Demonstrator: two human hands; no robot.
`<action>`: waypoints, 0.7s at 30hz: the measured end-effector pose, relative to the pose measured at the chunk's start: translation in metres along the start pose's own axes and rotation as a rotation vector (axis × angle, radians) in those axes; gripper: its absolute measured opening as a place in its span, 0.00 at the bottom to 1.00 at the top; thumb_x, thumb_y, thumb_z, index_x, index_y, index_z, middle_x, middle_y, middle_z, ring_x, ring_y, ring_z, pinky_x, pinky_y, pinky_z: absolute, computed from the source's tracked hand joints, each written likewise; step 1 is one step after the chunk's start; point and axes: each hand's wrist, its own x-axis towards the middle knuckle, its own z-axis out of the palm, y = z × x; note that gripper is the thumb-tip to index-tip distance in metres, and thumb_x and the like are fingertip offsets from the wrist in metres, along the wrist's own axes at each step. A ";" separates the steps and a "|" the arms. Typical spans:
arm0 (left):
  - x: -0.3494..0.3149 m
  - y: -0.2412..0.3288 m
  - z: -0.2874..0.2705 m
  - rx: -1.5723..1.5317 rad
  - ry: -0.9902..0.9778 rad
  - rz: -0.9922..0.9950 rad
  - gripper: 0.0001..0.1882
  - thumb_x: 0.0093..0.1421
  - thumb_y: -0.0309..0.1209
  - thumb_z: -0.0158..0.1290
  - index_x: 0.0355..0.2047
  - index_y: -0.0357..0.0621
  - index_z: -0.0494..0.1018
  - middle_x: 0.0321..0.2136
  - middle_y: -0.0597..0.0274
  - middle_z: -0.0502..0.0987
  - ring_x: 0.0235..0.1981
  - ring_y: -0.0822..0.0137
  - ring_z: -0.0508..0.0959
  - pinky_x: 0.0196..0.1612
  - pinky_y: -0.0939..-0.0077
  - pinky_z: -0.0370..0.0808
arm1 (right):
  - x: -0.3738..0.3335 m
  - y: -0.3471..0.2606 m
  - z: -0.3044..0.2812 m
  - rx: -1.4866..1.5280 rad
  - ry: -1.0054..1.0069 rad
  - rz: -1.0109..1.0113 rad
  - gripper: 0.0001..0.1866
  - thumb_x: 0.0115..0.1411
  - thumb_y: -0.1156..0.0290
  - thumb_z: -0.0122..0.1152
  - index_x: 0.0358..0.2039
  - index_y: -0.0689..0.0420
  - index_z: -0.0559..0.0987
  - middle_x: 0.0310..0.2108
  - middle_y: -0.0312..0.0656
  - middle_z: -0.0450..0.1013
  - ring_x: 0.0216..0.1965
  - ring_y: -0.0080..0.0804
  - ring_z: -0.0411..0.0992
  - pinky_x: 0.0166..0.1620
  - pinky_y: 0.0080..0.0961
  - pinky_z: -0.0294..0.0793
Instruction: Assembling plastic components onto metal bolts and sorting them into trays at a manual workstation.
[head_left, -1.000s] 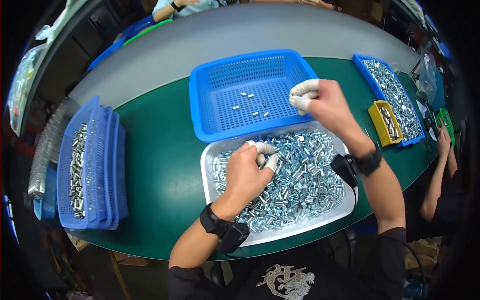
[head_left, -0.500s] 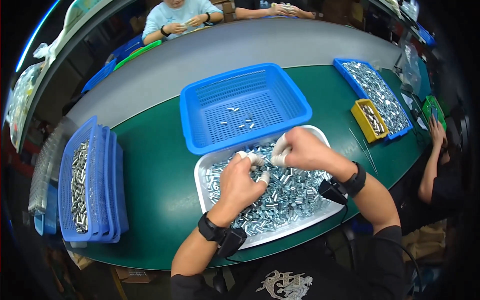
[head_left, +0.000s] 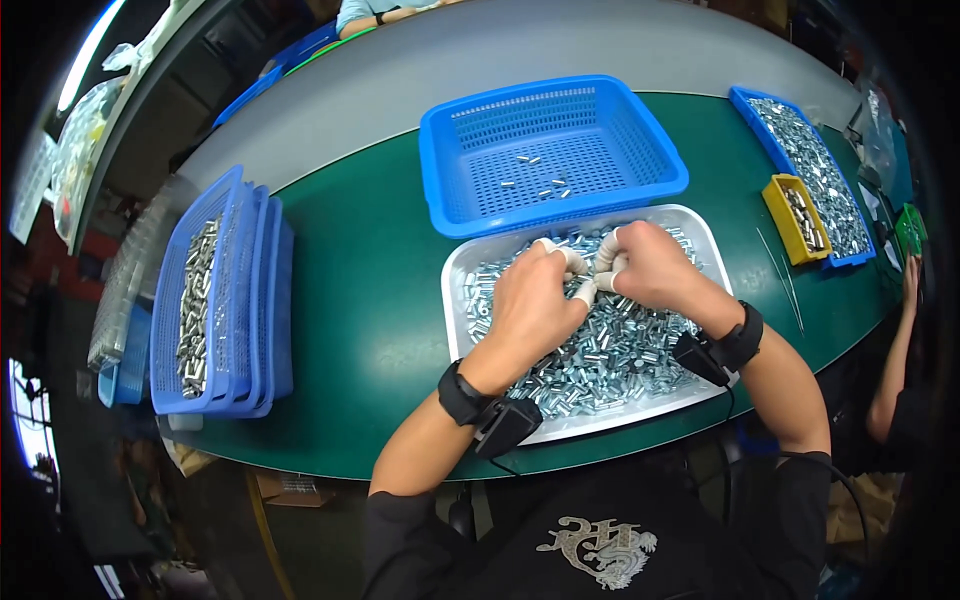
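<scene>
A white tray [head_left: 456, 318] full of small, shiny metal cylinders [head_left: 590, 365] lies in front of me. Over its far half, my left hand [head_left: 535, 298] and my right hand [head_left: 655, 268] come together with their fingertips nearly touching. White covers wrap several fingertips on both hands. Each hand is closed in a pinch, the fingers curled toward the thumb. Whatever lies between the fingertips is too small and hidden to make out. Just beyond the tray stands a blue perforated basket [head_left: 440, 190] with several metal cylinders on its bottom.
Stacked blue baskets [head_left: 272, 330] on the left hold more metal cylinders. To the right are a yellow bin [head_left: 783, 222] of parts, a blue tray [head_left: 752, 118] full of metal pieces and long thin tweezers [head_left: 783, 275]. Other people's arms show across the grey divider [head_left: 370, 105] and at far right.
My two hands have drawn together, and their fingertips now nearly meet. My left thumb has closed toward its fingers. The whole view has shifted, so the bench sits higher and further right.
</scene>
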 end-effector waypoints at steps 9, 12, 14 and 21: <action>-0.007 -0.001 -0.003 -0.031 0.023 0.010 0.09 0.48 0.30 0.62 0.29 0.41 0.77 0.30 0.54 0.76 0.33 0.53 0.77 0.35 0.62 0.73 | -0.007 0.009 0.000 0.437 -0.076 -0.049 0.06 0.45 0.75 0.67 0.26 0.61 0.82 0.22 0.41 0.77 0.23 0.25 0.74 0.29 0.25 0.72; -0.008 -0.002 -0.002 -0.023 0.039 0.019 0.09 0.47 0.28 0.62 0.28 0.41 0.75 0.31 0.55 0.76 0.32 0.54 0.76 0.34 0.63 0.72 | -0.013 0.008 0.003 0.428 0.031 -0.113 0.07 0.44 0.75 0.69 0.26 0.62 0.82 0.21 0.38 0.77 0.23 0.21 0.71 0.28 0.22 0.70; -0.006 -0.004 0.000 -0.024 0.042 0.046 0.09 0.47 0.28 0.62 0.28 0.41 0.75 0.31 0.55 0.76 0.32 0.55 0.76 0.34 0.63 0.72 | -0.016 0.007 0.002 0.404 0.045 -0.111 0.07 0.45 0.75 0.69 0.26 0.62 0.81 0.22 0.35 0.76 0.23 0.18 0.70 0.28 0.20 0.69; -0.006 0.000 -0.002 0.009 0.087 0.209 0.07 0.47 0.24 0.61 0.29 0.41 0.75 0.28 0.57 0.75 0.30 0.57 0.74 0.33 0.64 0.71 | -0.016 0.014 0.008 0.581 0.005 -0.179 0.07 0.45 0.77 0.70 0.25 0.61 0.80 0.23 0.30 0.74 0.23 0.13 0.66 0.26 0.16 0.66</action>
